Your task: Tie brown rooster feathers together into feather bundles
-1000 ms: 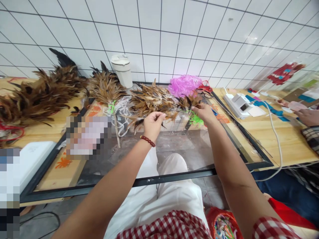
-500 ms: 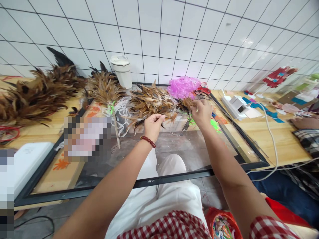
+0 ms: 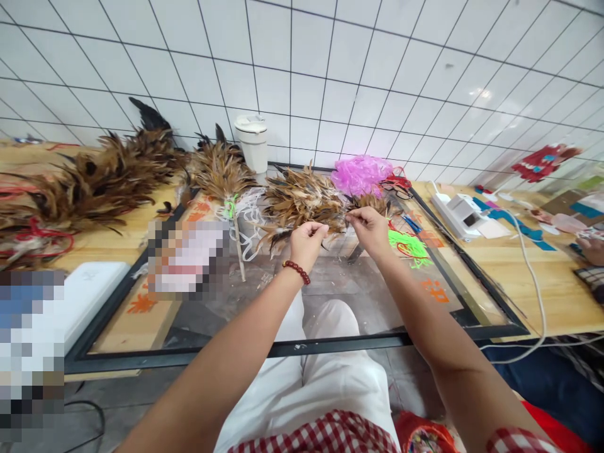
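My left hand [image 3: 306, 245], with a dark red bead bracelet [image 3: 297, 272], is closed in a pinch before a heap of brown feathers [image 3: 302, 198]. A thin dark sliver, looking like a feather, pokes out below its fingertips. My right hand [image 3: 372, 231] pinches at the heap's right edge; what lies between its fingers is too small to make out. Just behind it is a smaller feather bunch [image 3: 370, 202]. To the left, a feather duster [image 3: 219, 173] bound with green string lies with its bare stick [image 3: 240, 251] toward me. Bright green string [image 3: 408, 246] lies right of my right hand.
A black-framed glass panel [image 3: 302, 347] lies across the worktop. Around it are a large feather duster [image 3: 117, 170], white cup [image 3: 253, 145], pink plastic bag [image 3: 361, 174], blue-handled tool [image 3: 412, 224] and white power strip [image 3: 455, 214] with a cable. Another person's hand [image 3: 592, 250] is at far right.
My right hand has moved from the small feather bunch toward my left hand, uncovering the green string. My left hand stays pinched. The whole view has shifted slightly.
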`<state>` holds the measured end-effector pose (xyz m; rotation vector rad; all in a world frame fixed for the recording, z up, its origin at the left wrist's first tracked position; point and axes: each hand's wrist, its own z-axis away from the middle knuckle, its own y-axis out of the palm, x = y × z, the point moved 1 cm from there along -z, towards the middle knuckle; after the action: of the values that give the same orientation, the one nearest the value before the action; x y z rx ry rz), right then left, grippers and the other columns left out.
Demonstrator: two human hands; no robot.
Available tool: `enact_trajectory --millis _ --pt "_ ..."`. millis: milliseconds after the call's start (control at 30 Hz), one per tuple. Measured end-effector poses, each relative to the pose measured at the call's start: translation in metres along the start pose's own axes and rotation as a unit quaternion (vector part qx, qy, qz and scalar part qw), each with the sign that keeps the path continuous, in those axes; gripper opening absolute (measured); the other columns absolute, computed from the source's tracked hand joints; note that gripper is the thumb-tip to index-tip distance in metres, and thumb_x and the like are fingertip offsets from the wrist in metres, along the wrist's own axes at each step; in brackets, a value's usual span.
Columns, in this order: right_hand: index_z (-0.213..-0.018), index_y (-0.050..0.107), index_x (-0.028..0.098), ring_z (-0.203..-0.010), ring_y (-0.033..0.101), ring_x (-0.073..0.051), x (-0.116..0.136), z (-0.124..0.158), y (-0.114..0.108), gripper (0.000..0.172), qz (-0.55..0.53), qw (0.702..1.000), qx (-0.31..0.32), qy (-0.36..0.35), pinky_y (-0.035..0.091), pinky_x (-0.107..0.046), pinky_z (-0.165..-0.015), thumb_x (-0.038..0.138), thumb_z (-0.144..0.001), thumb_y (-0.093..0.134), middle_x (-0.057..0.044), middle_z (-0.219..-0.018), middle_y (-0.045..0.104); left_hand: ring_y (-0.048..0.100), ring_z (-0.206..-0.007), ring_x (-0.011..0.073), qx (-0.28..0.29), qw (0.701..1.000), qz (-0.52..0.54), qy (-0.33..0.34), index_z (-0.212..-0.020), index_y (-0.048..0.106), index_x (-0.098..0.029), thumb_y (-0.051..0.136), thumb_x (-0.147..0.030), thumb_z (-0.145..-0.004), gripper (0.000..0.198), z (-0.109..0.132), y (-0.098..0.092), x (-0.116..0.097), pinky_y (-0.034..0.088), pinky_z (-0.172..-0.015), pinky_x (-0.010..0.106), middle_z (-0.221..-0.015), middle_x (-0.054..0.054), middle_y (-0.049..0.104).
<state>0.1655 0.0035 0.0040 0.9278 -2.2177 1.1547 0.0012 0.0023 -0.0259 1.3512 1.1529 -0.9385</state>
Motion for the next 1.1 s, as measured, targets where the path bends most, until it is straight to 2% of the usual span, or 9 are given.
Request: enact_trajectory --millis 33,100,200,267,433,600,733,867,1100 --pt "-0.075 0.066 0.018 -0.068 0.052 -0.014 0.001 0.001 0.003 0.02 -0.096 0.994 -0.008 0.042 0.039 -0.029 -0.066 0.037 -0.079 0.061 -0.002 -0.072 0.06 0.054 -0.057 0.0085 0.001 1.0 -0.006 -0.002 -0.069 0.065 -0.014 0.067 -0.024 -0.069 0.01 0.0 0.0 0.0 0.042 -0.061 0.021 -0.06 -0.001 0.063" --pt "-0.067 0.06 0.018 -0.055 0.046 -0.011 0.005 0.004 0.012 0.027 -0.241 0.962 -0.001 0.126 0.037 -0.026 -0.057 0.044 -0.071 0.068 0.002 -0.059 0.054 0.053 -0.054 0.0077 0.007 1.0 -0.017 -0.011 -0.07 0.065 -0.014 0.066 -0.024 -0.071 0.01 0.0 -0.001 0.0 0.041 -0.056 0.02 -0.063 0.0 0.064" --pt "-0.06 0.056 0.018 -0.049 0.041 -0.008 0.011 0.009 0.022 0.032 -0.331 0.925 0.018 0.185 0.033 -0.023 -0.052 0.045 -0.064 0.074 0.005 -0.052 0.05 0.051 -0.049 0.0066 0.02 0.998 -0.015 -0.05 -0.072 0.066 -0.013 0.059 -0.023 -0.076 0.012 0.002 -0.001 -0.004 0.038 -0.047 0.019 -0.065 0.001 0.064" --pt "-0.061 0.058 0.018 -0.051 0.042 -0.008 0.013 0.012 0.024 0.03 -0.339 0.924 0.022 0.174 0.034 -0.023 -0.054 0.042 -0.063 0.075 0.005 -0.054 0.052 0.052 -0.048 0.0064 0.023 0.996 0.005 -0.082 -0.074 0.065 -0.013 0.056 -0.022 -0.079 0.013 0.003 0.0 -0.008 0.038 -0.044 0.018 -0.067 0.002 0.065" --pt "-0.066 0.062 0.018 -0.057 0.046 -0.009 0.012 0.014 0.024 0.021 -0.297 0.947 0.025 0.117 0.039 -0.024 -0.059 0.037 -0.07 0.071 0.004 -0.059 0.055 0.058 -0.05 0.0084 0.046 0.991 0.028 -0.125 -0.077 0.065 -0.01 0.057 -0.021 -0.081 0.014 0.006 0.002 -0.016 0.044 -0.044 0.019 -0.07 0.005 0.067" --pt "-0.076 0.068 0.019 -0.07 0.055 -0.013 0.013 0.017 0.024 0.014 -0.247 0.967 0.042 0.045 0.044 -0.028 -0.069 0.033 -0.075 0.067 0.0 -0.074 0.064 0.061 -0.051 0.0101 0.118 0.98 0.0 -0.159 -0.076 0.066 -0.009 0.061 -0.014 -0.078 0.008 0.009 0.005 -0.016 0.048 -0.047 0.021 -0.067 0.005 0.066" --pt "-0.079 0.07 0.021 -0.074 0.058 -0.014 0.022 0.02 0.021 0.011 -0.21 0.976 0.058 -0.003 0.045 -0.029 -0.072 0.031 -0.077 0.067 -0.002 -0.079 0.066 0.059 -0.048 0.0097 0.161 0.969 -0.014 -0.188 -0.065 0.062 -0.008 0.064 -0.016 -0.077 0.015 0.012 0.004 -0.021 0.046 -0.045 0.02 -0.06 0.006 0.064" --pt "-0.079 0.069 0.021 -0.068 0.057 -0.013 0.022 0.019 0.023 0.011 -0.266 0.962 0.052 0.028 0.046 -0.028 -0.067 0.031 -0.076 0.068 0.0 -0.076 0.065 0.055 -0.045 0.0073 0.168 0.968 0.009 -0.187 -0.063 0.06 -0.009 0.063 -0.018 -0.079 0.018 0.012 0.001 -0.027 0.043 -0.044 0.018 -0.056 0.003 0.061" --pt "-0.077 0.068 0.02 -0.06 0.056 -0.011 0.013 0.018 0.026 0.015 -0.294 0.952 0.048 0.069 0.047 -0.027 -0.06 0.034 -0.072 0.07 0.001 -0.071 0.063 0.051 -0.04 0.0052 0.204 0.96 -0.039 -0.186 -0.056 0.053 -0.012 0.049 -0.011 -0.085 0.029 0.015 0.002 -0.029 0.039 -0.041 0.016 -0.049 -0.001 0.053"
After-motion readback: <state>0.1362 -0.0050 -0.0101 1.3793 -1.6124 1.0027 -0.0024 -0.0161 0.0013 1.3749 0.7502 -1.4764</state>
